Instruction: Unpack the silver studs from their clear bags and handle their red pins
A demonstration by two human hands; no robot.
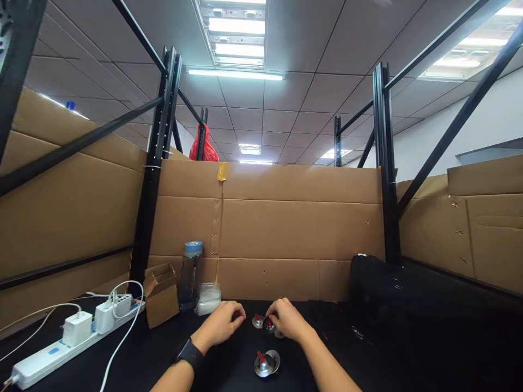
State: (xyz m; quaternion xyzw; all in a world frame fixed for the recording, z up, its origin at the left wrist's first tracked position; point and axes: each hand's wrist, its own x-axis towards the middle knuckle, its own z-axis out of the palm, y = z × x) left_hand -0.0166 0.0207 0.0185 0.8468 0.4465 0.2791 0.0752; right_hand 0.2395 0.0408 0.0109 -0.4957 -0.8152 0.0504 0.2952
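My right hand reaches down with thumb and fingers pinched at a small silver domed disc that has a red piece on it. Another such disc lies just left of it, and part of a further silver disc shows under my right fingers. My left hand, with a dark band on its wrist, hovers left of these discs. Its fingers are bent, thumb and index slightly apart, and nothing shows between them. Closer to me, a silver disc with a red tie overlaps a second silver disc.
On the left stand a white power strip with plugs and cables, an open cardboard box, a blue-lidded bottle and a clear plastic packet. A bulky black item sits at right. Cardboard walls surround the black surface.
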